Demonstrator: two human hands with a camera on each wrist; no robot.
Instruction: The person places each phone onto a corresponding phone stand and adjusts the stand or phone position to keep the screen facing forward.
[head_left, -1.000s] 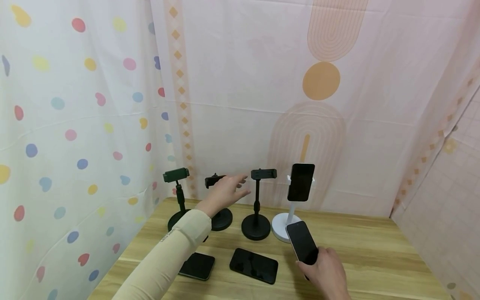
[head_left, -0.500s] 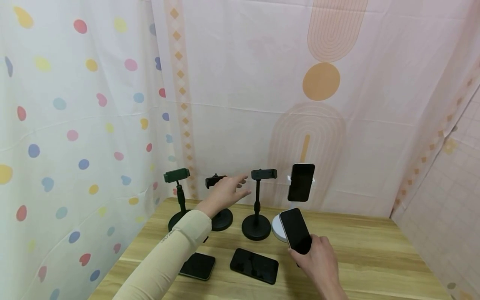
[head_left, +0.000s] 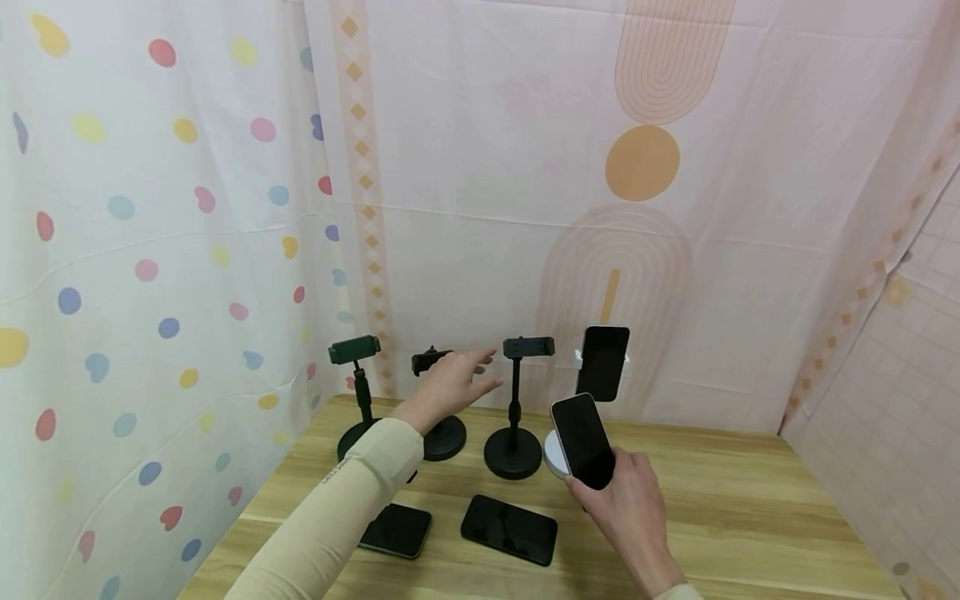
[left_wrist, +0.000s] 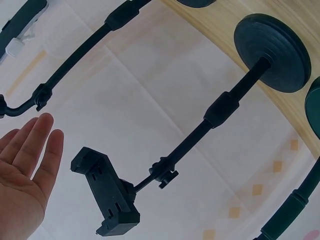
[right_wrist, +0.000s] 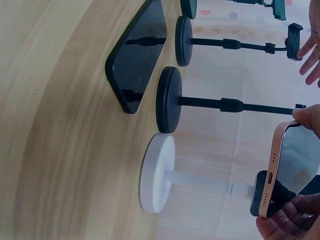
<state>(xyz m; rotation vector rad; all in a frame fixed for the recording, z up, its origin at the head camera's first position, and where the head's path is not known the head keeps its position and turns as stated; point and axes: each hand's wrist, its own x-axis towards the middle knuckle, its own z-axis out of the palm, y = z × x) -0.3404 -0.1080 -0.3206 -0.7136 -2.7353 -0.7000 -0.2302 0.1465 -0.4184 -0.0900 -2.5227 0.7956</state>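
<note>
A smartphone with a black screen and copper-coloured edge is grasped by its long sides in the right hand, above the wood-grain table. Its long axis is tilted: the far end is pointed forward and slightly left, the port end is directed back toward the wrist, and the screen is faced toward the head camera. A flat black phone is laid to its left. The left hand is held with fingers extended, nothing gripped, near a black clamp-top stand. Beyond the grasped smartphone, a near-vertical black-screened phone is mounted on a white round-based stand.
</note>
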